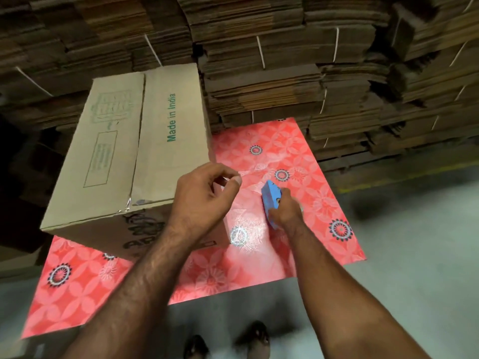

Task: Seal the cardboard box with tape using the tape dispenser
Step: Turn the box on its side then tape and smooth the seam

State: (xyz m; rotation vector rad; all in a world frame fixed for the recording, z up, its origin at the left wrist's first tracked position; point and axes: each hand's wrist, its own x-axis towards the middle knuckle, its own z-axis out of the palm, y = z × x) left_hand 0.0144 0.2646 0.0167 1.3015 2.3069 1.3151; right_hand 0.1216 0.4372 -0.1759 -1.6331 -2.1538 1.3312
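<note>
A closed cardboard box (134, 151) printed "Made in India" stands on the left half of a red patterned table (285, 156). Clear tape shows along its near top seam. My right hand (283, 211) grips a blue tape dispenser (270, 200) to the right of the box, above the table. My left hand (204, 195) is at the box's near right corner, thumb and forefinger pinching the end of a clear tape strip (243, 174) that runs toward the dispenser. The strip is faint and hard to follow.
Tall stacks of flattened cardboard bundles (285, 73) tied with white string fill the back and right. The grey floor (414, 255) lies to the right and in front of the table. My feet (225, 343) stand at its near edge.
</note>
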